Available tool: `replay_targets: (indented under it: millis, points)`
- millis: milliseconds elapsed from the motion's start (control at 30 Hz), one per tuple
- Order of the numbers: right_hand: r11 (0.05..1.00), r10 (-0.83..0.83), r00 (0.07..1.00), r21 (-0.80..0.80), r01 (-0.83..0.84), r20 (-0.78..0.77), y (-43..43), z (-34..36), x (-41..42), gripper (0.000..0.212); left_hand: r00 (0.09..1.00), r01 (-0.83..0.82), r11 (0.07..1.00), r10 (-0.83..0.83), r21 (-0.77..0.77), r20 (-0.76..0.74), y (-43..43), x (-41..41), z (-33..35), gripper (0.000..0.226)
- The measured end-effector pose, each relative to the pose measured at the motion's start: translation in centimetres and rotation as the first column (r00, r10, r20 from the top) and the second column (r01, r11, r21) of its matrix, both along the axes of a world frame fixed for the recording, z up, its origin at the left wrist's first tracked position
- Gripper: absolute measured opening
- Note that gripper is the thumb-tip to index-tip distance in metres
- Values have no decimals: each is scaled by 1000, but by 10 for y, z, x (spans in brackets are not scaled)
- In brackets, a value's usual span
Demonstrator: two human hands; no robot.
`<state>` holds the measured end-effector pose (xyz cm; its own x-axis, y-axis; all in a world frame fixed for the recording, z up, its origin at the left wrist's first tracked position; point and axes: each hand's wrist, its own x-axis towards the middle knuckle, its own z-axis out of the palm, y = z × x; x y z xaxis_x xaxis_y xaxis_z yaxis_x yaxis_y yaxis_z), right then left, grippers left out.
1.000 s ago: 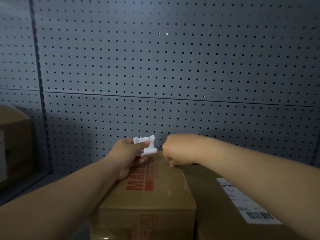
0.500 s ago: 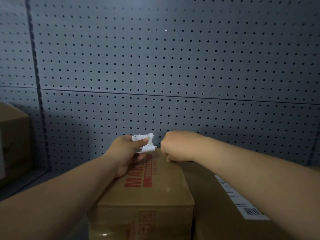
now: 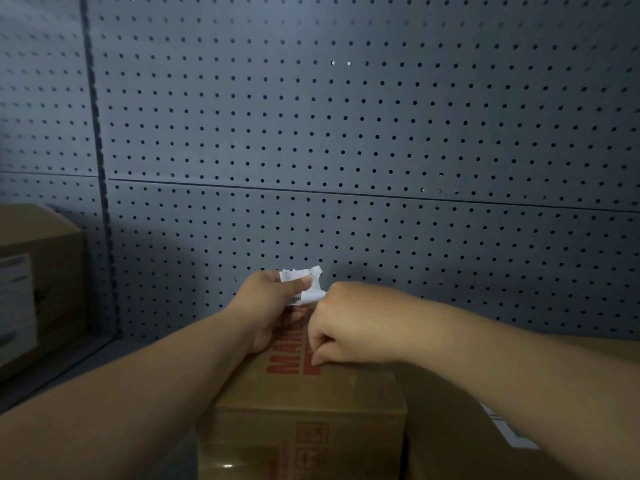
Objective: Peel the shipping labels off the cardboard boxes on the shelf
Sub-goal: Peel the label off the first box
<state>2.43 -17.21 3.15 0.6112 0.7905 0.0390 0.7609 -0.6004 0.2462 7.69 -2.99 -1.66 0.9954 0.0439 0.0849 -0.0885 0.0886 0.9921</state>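
Note:
A brown cardboard box (image 3: 346, 386) with red print on its top stands in front of me on the shelf. My left hand (image 3: 270, 306) hovers over the far end of this box and pinches a crumpled white label scrap (image 3: 301, 273) between thumb and fingers. My right hand (image 3: 349, 323) is curled into a fist, with its fingertips and thumb down on the red print. Whether it pinches anything there is hidden. To the right, a lower box (image 3: 450, 427) carries a white shipping label (image 3: 509, 431), mostly covered by my right forearm.
Another cardboard box (image 3: 52, 271) with a white label (image 3: 15, 299) on its front sits at the far left of the shelf. The grey pegboard back wall (image 3: 346, 133) stands close behind the boxes. A bare strip of shelf floor (image 3: 69, 372) lies between the left box and the middle one.
My right hand has slid toward me and slightly left across the box top, onto the red print. My left hand still holds the scrap in about the same place.

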Motion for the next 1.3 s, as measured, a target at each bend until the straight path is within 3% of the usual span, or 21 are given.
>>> replay_targets:
  millis: [233,400,567,1167,1300]
  points:
    - [996,-88,995,-36,86,-46,1,6,2,17,1000,1,1000,-1,-21,-2,1,1,-1,27]
    - [997,-54,999,-58,54,2,5,5,-2,18,1000,-3,1000,3,-18,-8,0,2,-1,16]
    - [999,-18,1000,-44,17,-8,3,6,-7,20,1000,7,1000,-7,-20,-17,0,0,0,30]
    - [986,-11,999,-163,19,50,10,5,-6,19,999,36,999,-36,-25,-12,1,-1,-1,23]
    - [987,-7,998,-162,18,68,12,3,-5,23,998,63,997,-63,-35,-2,0,-4,0,13]
